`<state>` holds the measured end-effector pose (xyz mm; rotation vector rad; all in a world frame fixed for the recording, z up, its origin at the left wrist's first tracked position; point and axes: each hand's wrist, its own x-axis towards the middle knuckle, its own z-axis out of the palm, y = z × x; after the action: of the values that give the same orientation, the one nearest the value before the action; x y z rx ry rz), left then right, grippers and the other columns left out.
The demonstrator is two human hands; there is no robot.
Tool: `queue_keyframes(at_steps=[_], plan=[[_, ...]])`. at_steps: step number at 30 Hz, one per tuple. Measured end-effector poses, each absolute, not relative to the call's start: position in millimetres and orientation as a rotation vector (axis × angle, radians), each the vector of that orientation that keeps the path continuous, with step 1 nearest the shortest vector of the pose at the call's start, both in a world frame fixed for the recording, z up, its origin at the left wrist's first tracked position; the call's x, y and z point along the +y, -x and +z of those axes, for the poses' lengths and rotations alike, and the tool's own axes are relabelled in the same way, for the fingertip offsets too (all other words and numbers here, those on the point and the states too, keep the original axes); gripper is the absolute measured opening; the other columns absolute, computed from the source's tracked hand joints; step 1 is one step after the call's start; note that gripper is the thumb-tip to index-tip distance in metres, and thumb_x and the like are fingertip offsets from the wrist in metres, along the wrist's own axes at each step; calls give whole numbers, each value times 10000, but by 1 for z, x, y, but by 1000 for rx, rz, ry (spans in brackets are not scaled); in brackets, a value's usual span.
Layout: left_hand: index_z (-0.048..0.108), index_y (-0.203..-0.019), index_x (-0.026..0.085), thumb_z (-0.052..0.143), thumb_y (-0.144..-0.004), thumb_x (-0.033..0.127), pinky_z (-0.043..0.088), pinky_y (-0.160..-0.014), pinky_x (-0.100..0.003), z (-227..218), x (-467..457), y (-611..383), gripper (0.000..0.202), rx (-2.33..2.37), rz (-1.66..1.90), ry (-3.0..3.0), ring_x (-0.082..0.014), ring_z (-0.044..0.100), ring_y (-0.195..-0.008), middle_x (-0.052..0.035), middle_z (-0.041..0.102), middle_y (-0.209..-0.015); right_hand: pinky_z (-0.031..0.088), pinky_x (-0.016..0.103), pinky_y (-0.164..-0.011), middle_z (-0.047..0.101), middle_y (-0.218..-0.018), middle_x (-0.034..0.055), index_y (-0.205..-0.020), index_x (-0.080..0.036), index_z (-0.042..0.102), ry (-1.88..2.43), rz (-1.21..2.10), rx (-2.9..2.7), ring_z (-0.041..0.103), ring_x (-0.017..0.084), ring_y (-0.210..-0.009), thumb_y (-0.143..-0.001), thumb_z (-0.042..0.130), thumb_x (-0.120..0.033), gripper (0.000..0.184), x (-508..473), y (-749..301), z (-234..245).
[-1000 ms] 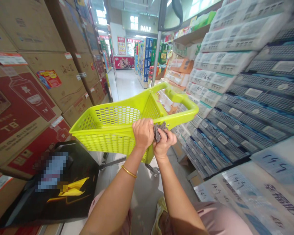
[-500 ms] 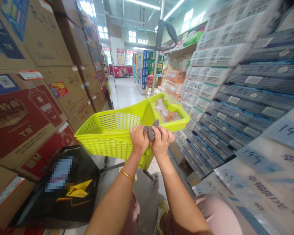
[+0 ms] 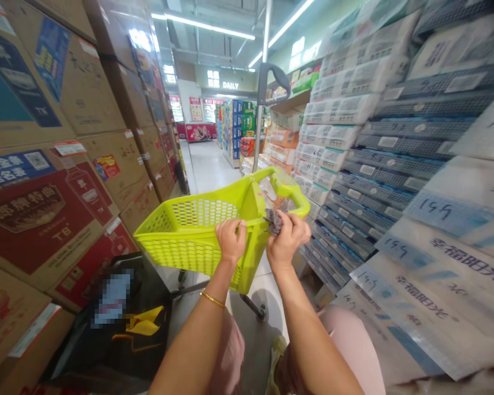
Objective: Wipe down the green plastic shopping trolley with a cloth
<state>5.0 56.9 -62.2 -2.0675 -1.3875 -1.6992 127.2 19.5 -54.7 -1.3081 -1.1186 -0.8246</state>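
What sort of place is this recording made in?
Most likely a supermarket aisle: a lime-green wheeled shopping basket held by the left hand, the right hand pinching a grey rag, cartons stacked high on one side, wrapped packs with handwritten prices on the other.

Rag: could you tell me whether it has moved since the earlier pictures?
Yes: the rag has shifted right along the basket rim, now in the right hand alone, away from the left hand.

Crumpled rag (image 3: 275,221), perhaps, at basket (image 3: 189,241) rim
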Motion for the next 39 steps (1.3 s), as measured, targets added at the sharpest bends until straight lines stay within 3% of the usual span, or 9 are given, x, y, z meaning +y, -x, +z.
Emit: queue_keyframes(at_steps=[9,16,22,32,39], plan=[[493,-582,205,444,-805,162,313,-643,-306,-59,52,-1,233,-1507,-1662,2040,-178,530,-648,-29,588,-615,266,379,-892,655,-1016,76,-1058,-208,648,1245,-867,-1360,420,212,-993,-819,501,-130,291,10,-89,-61],[599,-629,196,496,-847,252,344,-689,-287,-55,45,1,247,-1587,-1687,2060,-164,571,-689,-21,660,-679,285,395,-887,638,-1035,90,-1083,-210,641,1301,-895,-1368,433,225,-1000,-792,476,-125,345,1,-104,-56],[549,-559,191,494,-874,361,334,-672,-265,-53,37,7,363,-1599,-1698,2052,-132,537,-631,13,602,-598,302,411,-890,632,-1031,91,-1086,-197,626,1319,-896,-1246,428,235,-1000,-777,469,-113,356,-10,-107,-50],[488,-528,199,495,-772,188,329,-603,-284,-55,40,28,245,-1568,-1694,2041,-152,508,-576,-12,584,-565,291,384,-850,677,-977,81,-1055,-214,649,1267,-939,-1391,474,218,-974,-836,524,-147,261,-15,-55,-48],[474,-503,195,479,-855,301,314,-616,-276,-52,41,29,368,-1574,-1693,2032,-133,476,-576,11,535,-537,275,398,-848,669,-1013,78,-1094,-228,633,1378,-918,-1304,473,220,-965,-845,503,-152,291,-20,-69,-45]])
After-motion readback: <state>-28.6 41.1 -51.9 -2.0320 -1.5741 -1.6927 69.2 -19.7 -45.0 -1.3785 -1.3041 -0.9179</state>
